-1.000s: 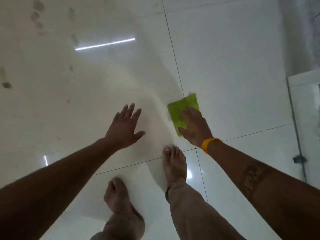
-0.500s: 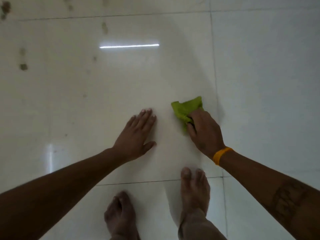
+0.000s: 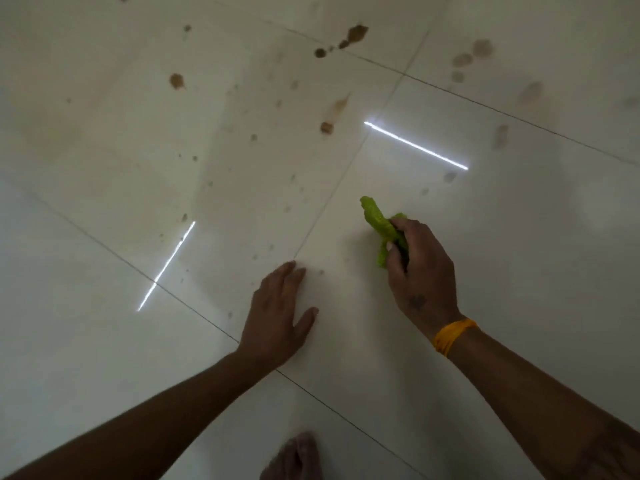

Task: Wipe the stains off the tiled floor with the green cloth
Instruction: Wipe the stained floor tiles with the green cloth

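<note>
My right hand (image 3: 420, 268) grips the bunched green cloth (image 3: 379, 223), whose end sticks up and away past my fingers, just over the white tiled floor (image 3: 519, 254). My left hand (image 3: 278, 313) lies flat on the tile with fingers together and thumb spread, a hand's width left of the cloth. Brown stains dot the tiles beyond both hands: a large blot (image 3: 356, 32) at the top, a streak (image 3: 334, 110) above the cloth, a spot (image 3: 176, 80) at upper left, and several faint specks (image 3: 287, 207) nearer my hands.
Dark grout lines (image 3: 194, 311) cross the floor diagonally. Two bright strip-light reflections (image 3: 415, 145) lie on the glossy tiles. Smudged footprint-like marks (image 3: 481, 50) sit at the upper right. My bare foot (image 3: 294, 459) shows at the bottom edge.
My view has swung towards a more stained patch of floor. The cloth, flat under my right palm before, is now bunched up in my fist. My left hand stays flat on the tile.
</note>
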